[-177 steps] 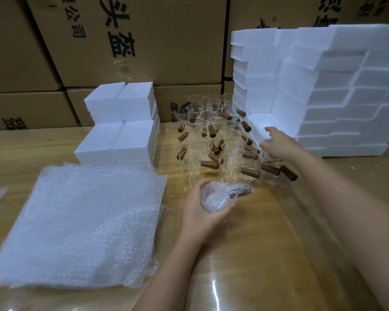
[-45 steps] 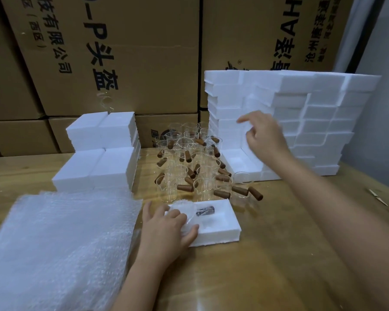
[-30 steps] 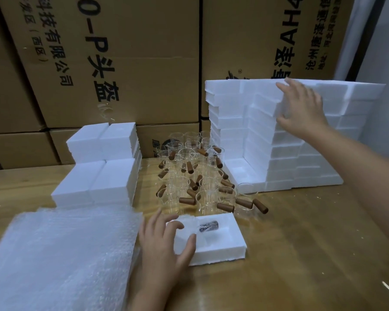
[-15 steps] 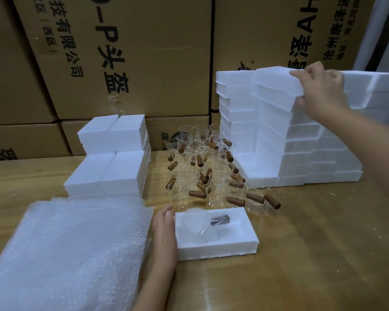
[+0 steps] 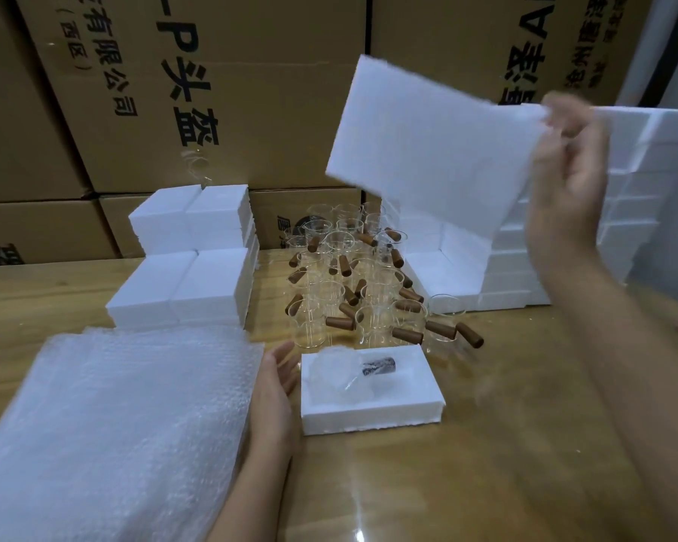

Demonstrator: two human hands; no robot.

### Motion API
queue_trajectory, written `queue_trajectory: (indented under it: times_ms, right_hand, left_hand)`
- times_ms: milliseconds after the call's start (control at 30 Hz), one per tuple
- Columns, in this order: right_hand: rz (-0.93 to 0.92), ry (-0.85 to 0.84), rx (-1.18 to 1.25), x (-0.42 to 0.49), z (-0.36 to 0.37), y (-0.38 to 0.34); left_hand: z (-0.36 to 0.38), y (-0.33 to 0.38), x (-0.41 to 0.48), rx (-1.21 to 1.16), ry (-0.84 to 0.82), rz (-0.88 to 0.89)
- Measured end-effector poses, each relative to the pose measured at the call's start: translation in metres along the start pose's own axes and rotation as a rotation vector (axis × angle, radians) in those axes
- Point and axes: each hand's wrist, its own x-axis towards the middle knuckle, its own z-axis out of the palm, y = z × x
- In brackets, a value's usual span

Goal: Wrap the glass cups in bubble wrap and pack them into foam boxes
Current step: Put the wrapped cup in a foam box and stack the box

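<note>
On the glossy wooden table (image 5: 486, 463), the open white foam box (image 5: 368, 418) holds the bubble-wrapped glass cup (image 5: 341, 375), its long side running left to right. The left hand (image 5: 273, 389) lies just beside its left wall, fingers straight. The right hand (image 5: 568, 181) pinches a flat white foam lid (image 5: 427, 150) high up to the right, tilted; probably it must descend leftward. Brown cardboard cartons (image 5: 251, 91) stand behind.

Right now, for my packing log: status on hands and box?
Right hand grips foam piece, aloft. Left hand open beside foam box; wrapped cup inside. Glass cups crowd behind box.
</note>
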Motion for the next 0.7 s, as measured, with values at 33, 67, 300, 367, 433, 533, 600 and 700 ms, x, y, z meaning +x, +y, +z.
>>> queue_trajectory:
  times_ms: [33,67,300,367,433,533,600,700]
  right_hand:
    - [0.155,-0.030,0.059,-0.018,0.002,0.000]
    - [0.298,-0.073,0.091,-0.036,0.003,0.003]
    - [0.932,-0.439,0.063,-0.110,0.010,0.045]
    - [0.961,-0.469,0.036,-0.119,0.011,0.054]
    - [0.961,-0.493,0.011,-0.126,0.013,0.058]
    - [0.972,-0.512,0.013,-0.130,0.016,0.061]
    - [0.988,-0.515,0.022,-0.132,0.017,0.062]
    - [1.004,-0.534,0.012,-0.135,0.017,0.062]
  left_hand:
    - [-0.001,-0.001,0.001,-0.022,0.003,-0.009]
    - [-0.002,-0.002,0.001,-0.034,0.005,-0.012]
    - [-0.003,0.001,-0.002,-0.010,-0.055,0.055]
    - [-0.002,0.003,-0.005,0.010,-0.087,0.075]
    - [-0.002,0.004,-0.007,0.000,-0.115,0.106]
    - [-0.003,0.005,-0.014,-0.011,-0.144,0.243]
    - [-0.005,0.005,-0.018,0.040,-0.167,0.334]
    - [-0.005,0.005,-0.019,0.133,-0.190,0.430]
